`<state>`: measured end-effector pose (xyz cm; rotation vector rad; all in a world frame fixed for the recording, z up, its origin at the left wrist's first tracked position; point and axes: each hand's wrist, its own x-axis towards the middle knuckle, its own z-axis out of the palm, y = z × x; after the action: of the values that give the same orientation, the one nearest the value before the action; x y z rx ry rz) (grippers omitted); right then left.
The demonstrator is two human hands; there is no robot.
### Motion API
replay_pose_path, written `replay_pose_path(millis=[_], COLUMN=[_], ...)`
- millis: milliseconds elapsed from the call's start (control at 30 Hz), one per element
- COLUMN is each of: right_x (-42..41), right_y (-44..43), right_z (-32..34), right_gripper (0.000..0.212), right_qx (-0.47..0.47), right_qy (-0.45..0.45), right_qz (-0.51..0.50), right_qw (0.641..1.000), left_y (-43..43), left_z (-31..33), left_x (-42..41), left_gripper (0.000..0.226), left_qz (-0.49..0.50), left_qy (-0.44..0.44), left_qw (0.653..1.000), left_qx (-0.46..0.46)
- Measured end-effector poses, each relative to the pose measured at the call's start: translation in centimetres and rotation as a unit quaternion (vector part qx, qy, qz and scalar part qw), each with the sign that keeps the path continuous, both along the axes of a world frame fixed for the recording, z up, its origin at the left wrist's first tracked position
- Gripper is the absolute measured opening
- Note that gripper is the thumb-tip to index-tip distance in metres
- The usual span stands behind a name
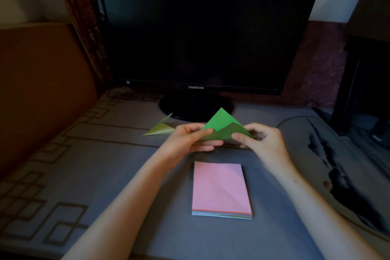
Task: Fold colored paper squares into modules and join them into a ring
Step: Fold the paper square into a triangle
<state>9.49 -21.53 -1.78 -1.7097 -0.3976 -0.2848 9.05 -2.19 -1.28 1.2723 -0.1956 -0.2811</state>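
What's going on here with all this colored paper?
A person is doing origami. Their left hand and right hand pinch a partly folded green paper just above the table. One folded pale green module lies to the left, near the dark Samsung monitor. A stack of colored paper, pink on top, waits in front. No ring is joined yet.
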Motion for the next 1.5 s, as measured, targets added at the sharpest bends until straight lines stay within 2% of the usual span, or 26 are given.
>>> replay_pose_path(millis=[200, 300, 400, 633, 833, 1033, 1500], right_x=[0.1, 0.0, 0.0, -0.3, -0.2, 0.1, 0.1], right_y=[0.1, 0.3, 0.5, 0.8, 0.5, 0.0, -0.1], right_z=[0.1, 0.1, 0.0, 0.0, 0.2, 0.2, 0.3], right_gripper=[0.033, 0.039, 0.036, 0.028, 0.027, 0.018, 0.014], right_qx=[0.045, 0.036, 0.018, -0.025, -0.018, -0.012, 0.032], right_qy=[0.027, 0.036, 0.042, 0.091, 0.118, 0.111, 0.095], right_qz=[-0.012, -0.008, 0.004, 0.042, 0.045, 0.033, -0.014], right_qw=[0.999, 0.999, 0.999, 0.995, 0.992, 0.993, 0.995], left_y=[-0.4, -0.8, -0.9, -1.0, -0.6, 0.5, 1.0], left_z=[0.6, 0.3, -0.3, -0.7, -0.8, -0.6, -0.6], left_x=[-0.5, -0.5, -0.2, -0.1, 0.4, 0.7, 0.9], left_gripper=[0.043, 0.027, 0.021, 0.022, 0.022, 0.022, 0.021], left_qz=[0.014, 0.037, 0.061, 0.075, 0.086, 0.116, 0.166], left_qy=[-0.003, -0.035, -0.058, -0.100, -0.107, -0.104, -0.120], left_qw=[1.000, 0.996, 0.992, 0.981, 0.971, 0.973, 0.974], left_qx=[0.025, 0.070, 0.096, 0.147, 0.195, 0.173, 0.100])
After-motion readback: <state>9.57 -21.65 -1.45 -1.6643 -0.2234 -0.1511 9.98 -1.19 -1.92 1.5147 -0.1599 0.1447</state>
